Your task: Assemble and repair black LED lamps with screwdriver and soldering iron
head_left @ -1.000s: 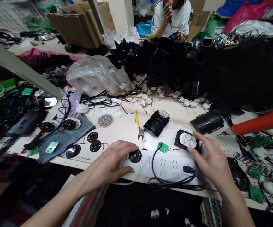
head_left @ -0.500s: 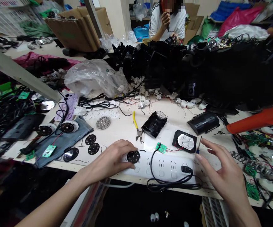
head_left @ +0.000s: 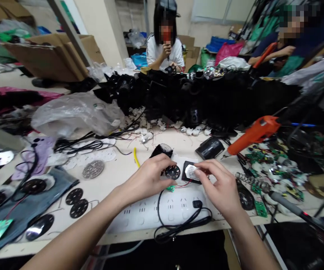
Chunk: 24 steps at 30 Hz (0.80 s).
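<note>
My left hand (head_left: 150, 176) pinches a small black perforated disc (head_left: 173, 172) and holds it up just above the table. My right hand (head_left: 220, 185) has its fingertips closed on a black square plate with a silvery reflector (head_left: 192, 171), right beside the disc. A small green circuit board (head_left: 170, 188) with red wires lies under the two hands. A white power strip (head_left: 153, 212) with a black plug and cord (head_left: 197, 204) runs along the table's front edge below them.
Yellow-handled cutters (head_left: 135, 157), a black housing (head_left: 210, 147), an orange glue gun (head_left: 253, 134) and a soldering iron (head_left: 291, 206) lie around. A big heap of black parts (head_left: 195, 97) fills the back. Two people sit beyond it. Black discs (head_left: 76, 202) lie at the left.
My left hand has lifted the black disc off the power strip and carried it to the reflector plate. My right hand has come in and closed on the plate. The view has tilted up.
</note>
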Tool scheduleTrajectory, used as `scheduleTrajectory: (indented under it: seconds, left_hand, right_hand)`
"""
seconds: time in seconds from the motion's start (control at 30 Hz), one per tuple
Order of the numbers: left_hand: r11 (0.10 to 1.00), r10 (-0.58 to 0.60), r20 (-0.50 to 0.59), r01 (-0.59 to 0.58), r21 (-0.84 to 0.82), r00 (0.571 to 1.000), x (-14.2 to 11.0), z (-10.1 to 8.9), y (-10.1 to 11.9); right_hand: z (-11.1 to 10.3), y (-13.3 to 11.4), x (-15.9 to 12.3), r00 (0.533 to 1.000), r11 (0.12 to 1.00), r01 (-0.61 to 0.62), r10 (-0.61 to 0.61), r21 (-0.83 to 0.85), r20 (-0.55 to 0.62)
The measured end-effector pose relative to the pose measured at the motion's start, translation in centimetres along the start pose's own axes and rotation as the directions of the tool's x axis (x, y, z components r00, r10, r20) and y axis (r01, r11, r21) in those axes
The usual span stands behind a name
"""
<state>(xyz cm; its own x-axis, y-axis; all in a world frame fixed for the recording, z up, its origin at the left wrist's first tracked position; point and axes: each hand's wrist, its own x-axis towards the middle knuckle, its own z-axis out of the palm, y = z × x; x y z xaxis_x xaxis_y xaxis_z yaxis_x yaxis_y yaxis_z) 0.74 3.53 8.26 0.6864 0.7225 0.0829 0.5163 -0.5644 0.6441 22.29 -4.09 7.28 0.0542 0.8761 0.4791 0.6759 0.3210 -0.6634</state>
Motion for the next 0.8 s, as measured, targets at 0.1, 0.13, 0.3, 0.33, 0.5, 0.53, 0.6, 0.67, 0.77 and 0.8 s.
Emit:
scheduleTrajectory:
  seconds: [0.1,0.13,0.3,0.33,0.5,0.53,0.6,0.67,0.77,0.8]
  left_hand:
    - [0.999,0.032,0.064,-0.032,0.002,0.997,3.5,1.4,1.1]
    - [0.999,0.042,0.078,-0.043,0.008,0.996,4.5,1.7,1.3]
    - [0.999,0.038,0.164,-0.036,-0.011,0.986,7.9,2.8,2.5]
    - [0.999,0.046,0.177,-0.043,-0.022,0.983,8.3,2.9,2.7]
    - [0.996,0.091,0.221,-0.089,-0.020,0.971,10.2,4.4,3.6]
    - [0.995,0.096,0.221,-0.096,-0.010,0.970,10.4,4.7,3.7]
    - [0.995,0.097,0.214,-0.099,0.001,0.972,10.5,5.1,3.8]
    - [0.996,0.087,0.211,-0.089,-0.002,0.974,10.4,5.2,3.9]
    - [0.997,0.081,0.217,-0.076,-0.034,0.973,9.8,5.1,4.0]
    - [0.996,0.083,0.214,-0.075,-0.045,0.973,9.5,5.1,4.1]
  right_hand:
    - [-0.8,0.3,0.5,0.986,0.998,-0.070,0.068,-0.009,-0.152]
    - [-1.3,0.6,0.3,0.968,0.995,-0.097,0.093,-0.004,-0.232]
    - [-3.1,3.2,-1.4,0.772,0.969,-0.196,0.246,0.149,-0.585]
    - [-3.2,3.9,-1.3,0.725,0.966,-0.195,0.259,0.170,-0.638]
    - [-3.1,6.9,2.5,0.686,0.955,-0.279,0.271,0.100,-0.675]
    - [-3.1,7.3,3.5,0.728,0.948,-0.294,0.303,0.119,-0.615]
    - [-3.3,7.6,5.2,0.789,0.936,-0.327,0.347,0.131,-0.507]
    - [-3.4,7.0,6.0,0.815,0.947,-0.295,0.319,0.126,-0.484]
    - [-3.5,4.9,5.8,0.821,0.968,-0.125,0.224,0.218,-0.525]
    - [-3.5,4.0,5.6,0.827,0.958,-0.074,0.214,0.276,-0.521]
